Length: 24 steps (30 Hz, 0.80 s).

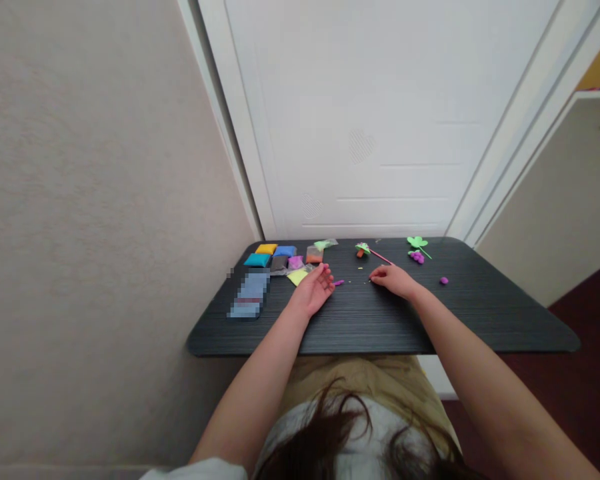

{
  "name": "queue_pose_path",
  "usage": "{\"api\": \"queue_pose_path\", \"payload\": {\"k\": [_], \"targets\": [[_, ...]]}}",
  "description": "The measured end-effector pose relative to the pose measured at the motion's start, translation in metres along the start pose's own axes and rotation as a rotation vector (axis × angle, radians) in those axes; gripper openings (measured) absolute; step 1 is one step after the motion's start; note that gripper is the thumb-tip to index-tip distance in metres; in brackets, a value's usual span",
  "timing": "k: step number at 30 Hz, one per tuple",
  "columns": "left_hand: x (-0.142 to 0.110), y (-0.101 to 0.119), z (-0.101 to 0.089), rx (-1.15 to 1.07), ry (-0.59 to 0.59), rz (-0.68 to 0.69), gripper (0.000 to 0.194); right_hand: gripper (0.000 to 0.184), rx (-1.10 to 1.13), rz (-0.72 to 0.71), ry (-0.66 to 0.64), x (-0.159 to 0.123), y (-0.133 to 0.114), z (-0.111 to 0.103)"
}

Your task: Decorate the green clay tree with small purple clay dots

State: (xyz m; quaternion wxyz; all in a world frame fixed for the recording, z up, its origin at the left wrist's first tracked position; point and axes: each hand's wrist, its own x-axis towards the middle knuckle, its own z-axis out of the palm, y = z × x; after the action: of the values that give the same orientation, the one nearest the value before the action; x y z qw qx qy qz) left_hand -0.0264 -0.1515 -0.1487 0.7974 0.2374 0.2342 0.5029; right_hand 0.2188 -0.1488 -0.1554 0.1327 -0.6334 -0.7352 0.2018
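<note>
Left hand [316, 291] was half-open, palm showing; thin purple stick [339, 283] sat by its fingertips, long axis roughly sideways, free end toward right hand [393, 280]. Right fingertips were bunched (contents: couldn't tell). Pixelated blue rectangle [250, 294] left of left hand: unreadable.

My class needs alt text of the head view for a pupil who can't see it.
A person's left hand is open and their right hand bunched near a tiny yellow scrap at a dark table. Colourful packets lie left; a mushroom-like figure, green clover shape and purple cluster sit farther back.
</note>
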Motion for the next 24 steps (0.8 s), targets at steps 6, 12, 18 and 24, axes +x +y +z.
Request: {"api": "queue_pose_path", "payload": {"k": [6, 12, 18, 24], "targets": [[-0.002, 0.001, 0.002, -0.01, -0.002, 0.01, 0.015, 0.026, -0.043, -0.002, 0.012, -0.001, 0.001, 0.002], [-0.001, 0.001, 0.005, -0.006, 0.022, 0.004, 0.014, 0.025, -0.093, 0.002, 0.045, -0.001, -0.003, 0.002], [-0.001, 0.0, 0.005, -0.013, 0.027, -0.002, 0.01, 0.027, -0.13, 0.032, 0.139, -0.01, -0.01, 0.007], [0.001, 0.002, 0.009, 0.003, 0.029, -0.005, 0.007, 0.025, -0.137, 0.047, 0.262, -0.021, -0.018, 0.012]]}}
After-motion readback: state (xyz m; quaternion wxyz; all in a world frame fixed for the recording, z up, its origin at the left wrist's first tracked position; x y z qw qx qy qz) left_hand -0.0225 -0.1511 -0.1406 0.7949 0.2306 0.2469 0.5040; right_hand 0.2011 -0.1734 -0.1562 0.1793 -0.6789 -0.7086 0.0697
